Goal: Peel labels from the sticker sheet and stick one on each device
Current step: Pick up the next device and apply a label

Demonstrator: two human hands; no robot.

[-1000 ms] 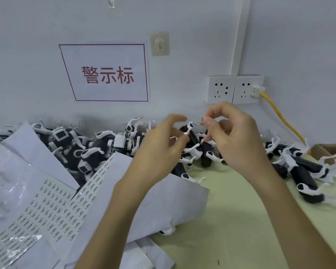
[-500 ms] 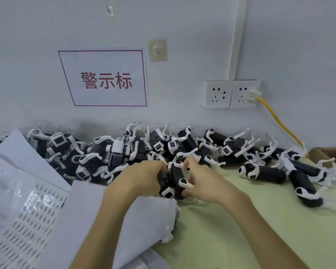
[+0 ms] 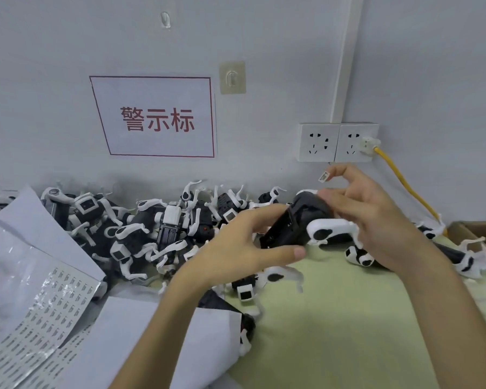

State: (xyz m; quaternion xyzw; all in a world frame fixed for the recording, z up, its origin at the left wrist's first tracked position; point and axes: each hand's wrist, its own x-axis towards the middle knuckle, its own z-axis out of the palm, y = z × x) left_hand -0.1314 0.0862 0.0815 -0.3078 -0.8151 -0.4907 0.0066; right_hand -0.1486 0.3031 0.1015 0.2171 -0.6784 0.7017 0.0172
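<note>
At the tip of the raised index finger of the right hand clings a small white label with dark print, up in the air and apart from the device below it. That hand's thumb presses on the far right end of the device, and its other fingers curl behind the white clip on the device's right side. From the left, the left hand grips the same device: its fingers bend over the black body's left end and its thumb lies straight along the near edge. The device is held above the pale green table, tilted with its right end higher.

Left of the hands, a pile of devices, black with white clips, runs along the far edge against the wall. More lie under and to the right of the hands. At near left lies a sticker sheet with rows of small labels among loose white backing sheets. On the wall hang a red-framed sign, two sockets with a yellow cable, and a hook. A cardboard box sits at the right edge.
</note>
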